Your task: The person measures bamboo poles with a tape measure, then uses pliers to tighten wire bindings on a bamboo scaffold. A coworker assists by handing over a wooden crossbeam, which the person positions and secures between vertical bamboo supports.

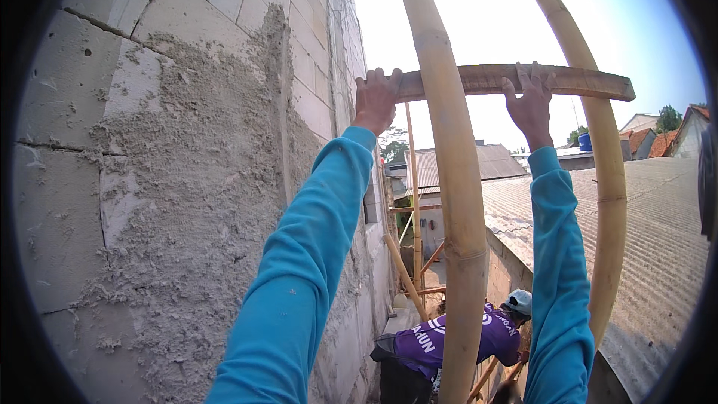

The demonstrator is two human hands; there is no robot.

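A wooden plank [479,80] runs crosswise at head height, behind the near bamboo pole [452,120] and against the far bamboo pole [609,179]. My left hand [376,99] is curled round the plank's left end, beside the wall. Between the two poles, my right hand [529,105] grips the plank from below, its fingers reaching up over the face and the thumb apart. Both arms are raised in blue sleeves. Rough wet-looking mortar [202,150] covers part of the block wall [60,224] to my left.
Below, a person in a purple shirt [426,348] and light cap bends over between the wall and the poles. More bamboo and wooden braces [407,277] stand farther along the gap. A corrugated roof [643,217] spreads to the right, with houses beyond.
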